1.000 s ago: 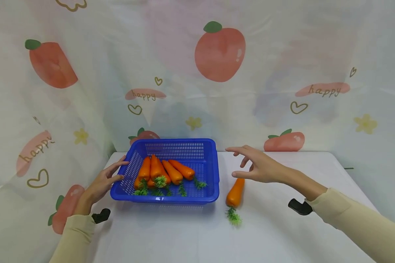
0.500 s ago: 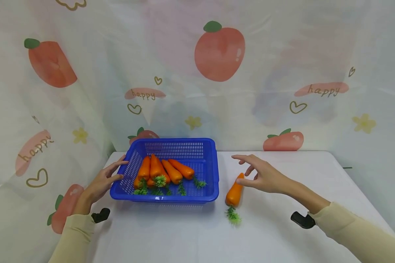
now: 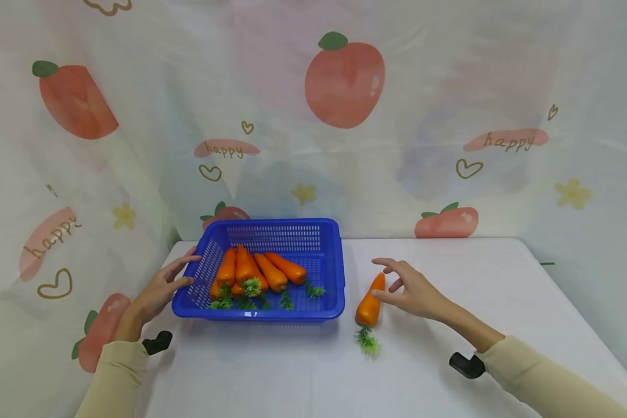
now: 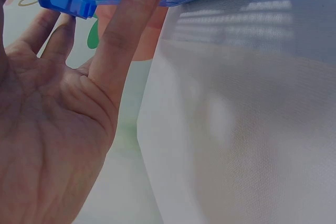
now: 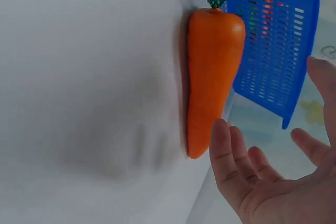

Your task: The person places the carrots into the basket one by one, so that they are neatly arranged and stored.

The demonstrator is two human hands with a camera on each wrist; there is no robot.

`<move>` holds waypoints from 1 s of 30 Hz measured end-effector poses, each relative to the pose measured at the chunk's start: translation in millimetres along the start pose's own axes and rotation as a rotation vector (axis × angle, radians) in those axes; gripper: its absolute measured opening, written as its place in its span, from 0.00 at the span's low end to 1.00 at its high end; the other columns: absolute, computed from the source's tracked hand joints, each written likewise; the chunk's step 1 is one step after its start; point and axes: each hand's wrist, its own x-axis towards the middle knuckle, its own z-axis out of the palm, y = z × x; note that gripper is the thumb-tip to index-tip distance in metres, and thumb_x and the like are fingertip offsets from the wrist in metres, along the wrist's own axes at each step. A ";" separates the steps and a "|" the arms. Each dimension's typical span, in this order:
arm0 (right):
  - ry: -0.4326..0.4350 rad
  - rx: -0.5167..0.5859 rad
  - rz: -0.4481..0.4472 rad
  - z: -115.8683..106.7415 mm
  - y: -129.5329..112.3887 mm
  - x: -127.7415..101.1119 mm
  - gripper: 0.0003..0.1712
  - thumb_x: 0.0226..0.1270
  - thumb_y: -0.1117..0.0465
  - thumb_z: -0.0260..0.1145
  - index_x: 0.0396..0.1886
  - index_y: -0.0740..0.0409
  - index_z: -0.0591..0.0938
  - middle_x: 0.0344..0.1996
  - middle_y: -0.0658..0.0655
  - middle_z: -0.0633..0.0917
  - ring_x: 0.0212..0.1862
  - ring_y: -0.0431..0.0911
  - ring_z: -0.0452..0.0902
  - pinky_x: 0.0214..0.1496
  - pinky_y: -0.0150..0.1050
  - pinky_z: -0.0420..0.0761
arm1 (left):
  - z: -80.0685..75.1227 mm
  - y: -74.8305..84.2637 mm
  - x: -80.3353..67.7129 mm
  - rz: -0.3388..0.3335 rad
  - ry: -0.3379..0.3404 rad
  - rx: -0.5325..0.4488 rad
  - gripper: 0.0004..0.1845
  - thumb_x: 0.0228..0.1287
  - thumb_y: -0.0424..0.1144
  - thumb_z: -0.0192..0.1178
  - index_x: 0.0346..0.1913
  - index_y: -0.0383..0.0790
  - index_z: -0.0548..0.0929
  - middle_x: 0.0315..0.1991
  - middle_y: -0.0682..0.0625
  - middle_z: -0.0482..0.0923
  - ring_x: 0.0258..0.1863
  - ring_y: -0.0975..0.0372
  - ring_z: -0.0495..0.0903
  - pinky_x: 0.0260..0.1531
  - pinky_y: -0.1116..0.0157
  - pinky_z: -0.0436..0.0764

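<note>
Fruit-print curtain behind a white table (image 3: 303,371), blue basket (image 3: 261,316) of carrots left of centre, left hand (image 3: 159,290) flat with straight fingers on its left wall, right hand (image 3: 410,287) spread wide, fingertips just beside loose carrot (image 3: 370,302) lying right of the basket.

Four carrots (image 3: 256,271) in a basket (image 3: 271,230) on the table (image 3: 449,348), fifth carrot (image 3: 371,301) just right of it.
</note>
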 end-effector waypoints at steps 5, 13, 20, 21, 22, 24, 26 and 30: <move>-0.011 0.041 0.072 11.7 9.7 0.7 0.41 0.65 0.48 0.75 0.73 0.52 0.70 0.58 0.74 0.74 0.40 0.49 0.82 0.34 0.37 0.85 | 0.0 0.3 -0.9 0.000 0.000 -0.001 0.30 0.77 0.38 0.56 0.78 0.41 0.63 0.85 0.50 0.36 0.79 0.35 0.43 0.61 0.31 0.71; -0.003 0.083 0.195 26.7 12.0 2.3 0.41 0.66 0.47 0.74 0.72 0.57 0.69 0.56 0.75 0.73 0.30 0.49 0.76 0.27 0.39 0.83 | -1.3 0.7 1.0 0.002 -0.004 -0.001 0.30 0.78 0.38 0.56 0.78 0.42 0.63 0.85 0.50 0.37 0.78 0.36 0.46 0.59 0.33 0.74; 0.001 0.050 0.242 33.8 11.7 3.5 0.39 0.65 0.46 0.74 0.69 0.57 0.71 0.55 0.74 0.75 0.34 0.51 0.73 0.26 0.40 0.79 | -1.6 0.1 0.5 -0.011 -0.006 -0.005 0.31 0.77 0.38 0.56 0.79 0.42 0.62 0.85 0.51 0.36 0.78 0.36 0.46 0.59 0.33 0.74; 0.001 0.049 0.245 34.2 11.4 3.6 0.39 0.65 0.47 0.74 0.69 0.57 0.71 0.55 0.74 0.75 0.35 0.51 0.73 0.26 0.40 0.79 | -1.5 0.0 0.3 -0.012 -0.005 -0.004 0.31 0.77 0.38 0.57 0.79 0.42 0.62 0.85 0.51 0.36 0.78 0.36 0.46 0.59 0.33 0.74; 0.000 0.046 0.248 34.5 11.1 3.9 0.39 0.65 0.47 0.74 0.69 0.57 0.72 0.55 0.74 0.75 0.36 0.51 0.73 0.25 0.40 0.79 | -1.5 -0.1 0.3 -0.013 -0.005 -0.005 0.31 0.77 0.38 0.57 0.79 0.42 0.62 0.85 0.51 0.36 0.78 0.36 0.46 0.59 0.33 0.73; -0.005 0.051 0.258 34.9 10.5 4.4 0.38 0.65 0.48 0.74 0.69 0.58 0.72 0.56 0.75 0.75 0.34 0.52 0.73 0.25 0.40 0.80 | -1.5 -0.3 0.4 -0.014 -0.004 -0.003 0.31 0.77 0.38 0.57 0.79 0.42 0.63 0.85 0.51 0.36 0.78 0.36 0.46 0.59 0.33 0.73; -0.011 0.052 0.268 35.1 10.1 5.0 0.38 0.66 0.48 0.74 0.69 0.59 0.72 0.56 0.76 0.75 0.31 0.50 0.73 0.24 0.40 0.80 | -1.6 -0.6 0.6 -0.011 -0.005 -0.002 0.31 0.77 0.38 0.57 0.79 0.43 0.62 0.85 0.51 0.36 0.78 0.35 0.46 0.59 0.33 0.74; -0.029 0.074 0.287 35.2 8.2 7.0 0.37 0.67 0.50 0.73 0.70 0.60 0.72 0.58 0.77 0.74 0.22 0.49 0.75 0.24 0.39 0.81 | -2.0 -1.2 0.6 -0.005 -0.006 -0.004 0.31 0.77 0.38 0.56 0.79 0.42 0.63 0.85 0.51 0.36 0.78 0.36 0.47 0.59 0.34 0.74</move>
